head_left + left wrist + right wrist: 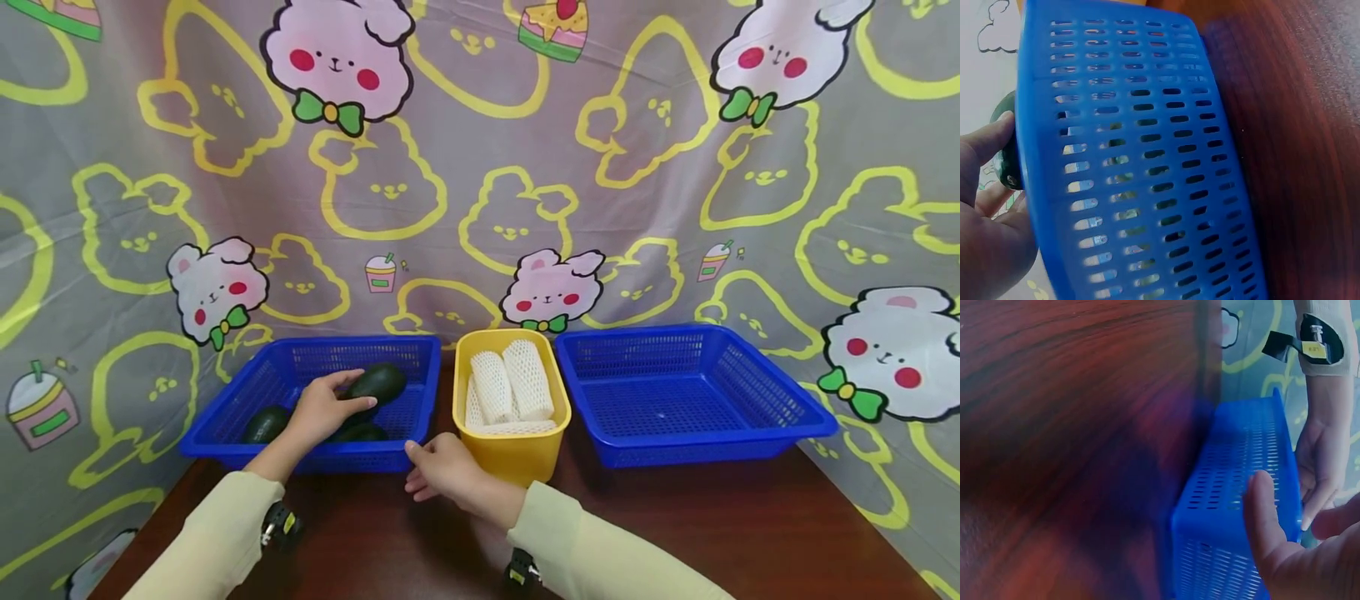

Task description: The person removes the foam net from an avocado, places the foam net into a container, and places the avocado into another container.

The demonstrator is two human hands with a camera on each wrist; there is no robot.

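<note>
My left hand reaches into the left blue basket and grips a dark green, smooth oval fruit that looks like an avocado. In the left wrist view this avocado shows above the basket rim, between thumb and fingers. Two more dark green fruits lie in that basket, one at the left and one below the held one, both partly hidden. Just outside the basket's front right corner hovers my right hand, holding nothing, its fingers loosely bent. The right wrist view shows its thumb before the basket.
Between the baskets stands a yellow bin with several white foam net sleeves. To its right is a second blue basket with no fruit in it. Both baskets rest on a dark wooden table before a patterned cloth.
</note>
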